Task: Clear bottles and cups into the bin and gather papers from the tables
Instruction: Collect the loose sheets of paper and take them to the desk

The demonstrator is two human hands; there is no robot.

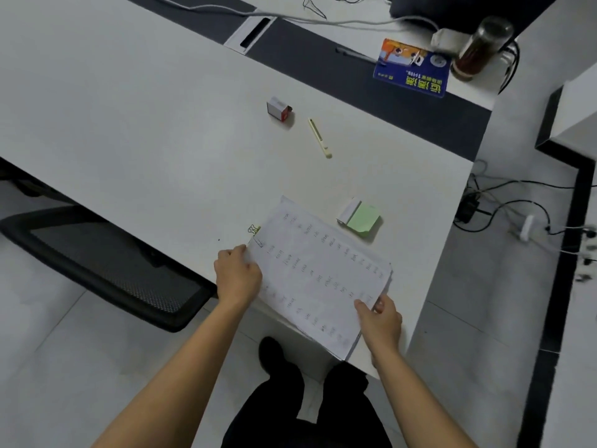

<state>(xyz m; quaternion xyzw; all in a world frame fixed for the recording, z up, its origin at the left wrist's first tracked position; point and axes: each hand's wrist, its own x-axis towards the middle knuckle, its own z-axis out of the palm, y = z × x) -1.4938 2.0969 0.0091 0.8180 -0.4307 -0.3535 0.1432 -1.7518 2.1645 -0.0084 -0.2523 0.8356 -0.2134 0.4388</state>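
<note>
The smooth, matte white counter [161, 124] fills most of the view, with a black mesh chair [106, 263] partly tucked under its near edge. A flat rectangular stack of printed papers [319, 273] lies at the counter's near corner, overhanging the edge. The left hand [237, 276] grips the stack's left edge with curled fingers. The right hand [381, 318] pinches its near right corner. Farther back are a glossy blue book [412, 67], a blurred glass bottle [481, 50] of dark liquid, a square green sticky pad [360, 218], a slim yellow pen [319, 137] and a small box [279, 108]. The print is unreadable, and a clip [254, 230] by the stack is hard to make out.
</note>
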